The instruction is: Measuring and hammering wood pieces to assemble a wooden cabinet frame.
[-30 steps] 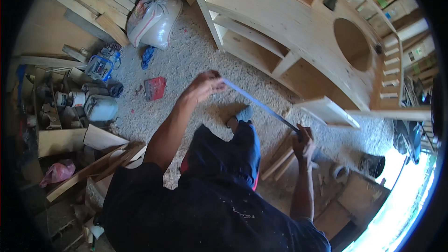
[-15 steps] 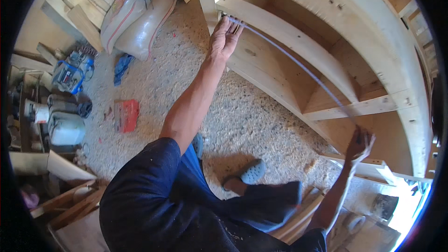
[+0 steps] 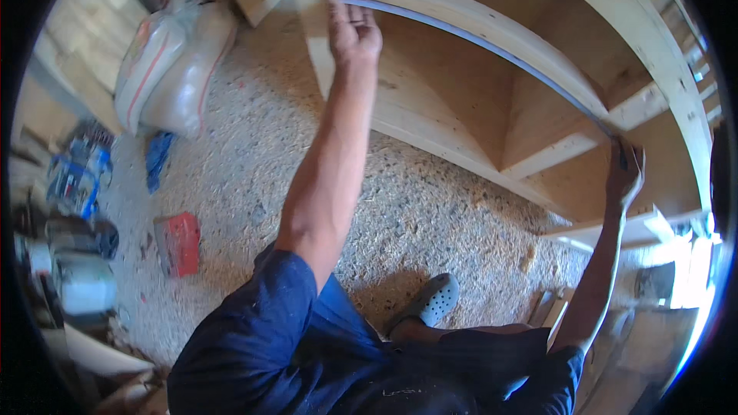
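Note:
A thin tape measure blade (image 3: 477, 39) is stretched along the front edge of a wooden shelf board (image 3: 530, 44) in a large timber frame. At its far left end, my left hand (image 3: 355, 31) pinches the blade near the upright post (image 3: 311, 23). My right hand (image 3: 626, 173) is closed round the dark tape measure body at the other end, close to where the shelf meets a crosspiece (image 3: 557, 155). Blur and the hand's own fingers hide most of the tape body.
Below the frame lies a gritty floor (image 3: 269, 184) strewn with wood chips. Stuffed white sacks (image 3: 177, 69), a blue rag (image 3: 159, 160) and a red box (image 3: 181, 244) are at left. A pale plastic jug (image 3: 86, 283) stands farther left. Boards lie at lower right.
My right hand has moved up toward the shelf, bringing the tape blade against its front edge. My left hand stays at the left end. The view has shifted rightward.

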`<action>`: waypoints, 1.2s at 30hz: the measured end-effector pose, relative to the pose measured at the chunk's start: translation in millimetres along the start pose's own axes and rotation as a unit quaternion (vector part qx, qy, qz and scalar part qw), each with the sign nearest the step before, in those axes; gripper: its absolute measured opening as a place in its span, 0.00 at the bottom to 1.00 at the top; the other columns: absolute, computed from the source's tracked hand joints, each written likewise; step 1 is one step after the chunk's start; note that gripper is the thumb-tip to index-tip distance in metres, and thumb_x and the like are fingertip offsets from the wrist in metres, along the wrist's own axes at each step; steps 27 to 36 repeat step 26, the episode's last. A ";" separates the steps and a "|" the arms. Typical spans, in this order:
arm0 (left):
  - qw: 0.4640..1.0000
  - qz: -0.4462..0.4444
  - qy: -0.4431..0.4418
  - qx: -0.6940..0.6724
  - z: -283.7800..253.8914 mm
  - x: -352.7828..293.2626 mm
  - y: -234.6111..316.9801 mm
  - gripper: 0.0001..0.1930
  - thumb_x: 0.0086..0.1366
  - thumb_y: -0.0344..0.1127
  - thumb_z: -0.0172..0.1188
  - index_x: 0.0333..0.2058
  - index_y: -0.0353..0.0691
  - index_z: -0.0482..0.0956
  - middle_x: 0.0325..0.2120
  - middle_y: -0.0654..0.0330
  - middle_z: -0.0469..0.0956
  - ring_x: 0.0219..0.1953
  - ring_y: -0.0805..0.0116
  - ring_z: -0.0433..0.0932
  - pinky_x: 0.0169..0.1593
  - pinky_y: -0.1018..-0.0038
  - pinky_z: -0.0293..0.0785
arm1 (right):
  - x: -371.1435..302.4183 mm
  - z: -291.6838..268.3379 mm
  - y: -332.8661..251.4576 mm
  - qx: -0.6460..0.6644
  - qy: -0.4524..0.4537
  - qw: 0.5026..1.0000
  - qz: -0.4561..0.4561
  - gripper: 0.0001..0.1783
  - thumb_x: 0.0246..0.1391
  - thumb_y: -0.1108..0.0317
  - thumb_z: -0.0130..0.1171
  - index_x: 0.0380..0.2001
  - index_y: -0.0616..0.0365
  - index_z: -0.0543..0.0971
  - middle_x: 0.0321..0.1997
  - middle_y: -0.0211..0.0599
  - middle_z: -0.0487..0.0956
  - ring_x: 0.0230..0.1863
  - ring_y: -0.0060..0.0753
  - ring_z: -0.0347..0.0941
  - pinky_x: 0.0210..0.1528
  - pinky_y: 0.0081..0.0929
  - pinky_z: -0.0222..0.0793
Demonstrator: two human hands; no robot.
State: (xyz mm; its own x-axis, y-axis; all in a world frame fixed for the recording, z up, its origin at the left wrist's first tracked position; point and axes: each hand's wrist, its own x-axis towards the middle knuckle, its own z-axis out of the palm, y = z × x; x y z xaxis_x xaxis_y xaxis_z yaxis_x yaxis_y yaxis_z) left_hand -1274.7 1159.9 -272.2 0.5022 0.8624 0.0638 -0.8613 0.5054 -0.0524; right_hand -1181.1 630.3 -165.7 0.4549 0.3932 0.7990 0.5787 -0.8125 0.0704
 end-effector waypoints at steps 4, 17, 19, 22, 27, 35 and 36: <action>0.994 -0.109 0.014 -0.026 -13.0 29.4 12.9 0.11 0.71 0.45 0.59 0.40 0.46 0.82 0.32 0.62 0.84 0.28 0.70 0.74 0.38 0.72 0.75 | -15.9 4.8 3.6 -0.016 0.018 0.999 0.026 0.08 0.59 0.63 0.66 0.41 0.49 0.87 0.35 0.36 0.78 0.39 0.43 0.75 0.44 0.37 0.73; 0.987 -0.154 -0.035 0.003 -27.6 78.4 48.4 0.13 0.70 0.42 0.57 0.40 0.36 0.80 0.44 0.60 0.85 0.50 0.62 0.82 0.63 0.55 0.73 | -12.7 20.2 -8.5 0.013 0.145 0.989 -0.026 0.07 0.51 0.65 0.70 0.33 0.53 0.85 0.35 0.35 0.80 0.40 0.41 0.78 0.43 0.36 0.75; 0.989 -0.145 -0.039 0.011 -27.2 77.3 50.7 0.14 0.71 0.42 0.55 0.39 0.35 0.79 0.43 0.59 0.85 0.50 0.61 0.82 0.64 0.53 0.72 | -12.7 18.0 -7.6 0.038 0.143 0.989 -0.030 0.09 0.45 0.70 0.73 0.32 0.56 0.85 0.33 0.35 0.79 0.37 0.43 0.75 0.40 0.37 0.73; 0.983 -0.175 -0.053 0.002 -26.0 77.7 56.2 0.15 0.72 0.43 0.54 0.40 0.35 0.79 0.44 0.57 0.85 0.50 0.61 0.82 0.65 0.53 0.72 | -12.6 22.1 -7.4 0.044 0.160 0.986 -0.031 0.08 0.46 0.69 0.73 0.31 0.56 0.85 0.34 0.36 0.79 0.37 0.43 0.75 0.40 0.37 0.74; 0.983 -0.162 -0.077 0.027 -29.5 84.4 54.9 0.16 0.73 0.44 0.52 0.42 0.35 0.79 0.47 0.55 0.84 0.53 0.59 0.81 0.66 0.52 0.70 | -16.3 21.8 -4.4 0.043 0.147 0.988 -0.020 0.07 0.48 0.68 0.71 0.32 0.54 0.85 0.35 0.37 0.80 0.40 0.43 0.76 0.43 0.37 0.74; 0.983 -0.162 -0.077 0.027 -29.5 84.4 54.9 0.16 0.73 0.44 0.52 0.42 0.35 0.79 0.47 0.55 0.84 0.53 0.59 0.81 0.66 0.52 0.70 | -16.3 21.8 -4.4 0.043 0.147 0.988 -0.020 0.07 0.48 0.68 0.71 0.32 0.54 0.85 0.35 0.37 0.80 0.40 0.43 0.76 0.43 0.37 0.74; 0.983 -0.162 -0.077 0.027 -29.5 84.4 54.9 0.16 0.73 0.44 0.52 0.42 0.35 0.79 0.47 0.55 0.84 0.53 0.59 0.81 0.66 0.52 0.70 | -16.3 21.8 -4.4 0.043 0.147 0.988 -0.020 0.07 0.48 0.68 0.71 0.32 0.54 0.85 0.35 0.37 0.80 0.40 0.43 0.76 0.43 0.37 0.74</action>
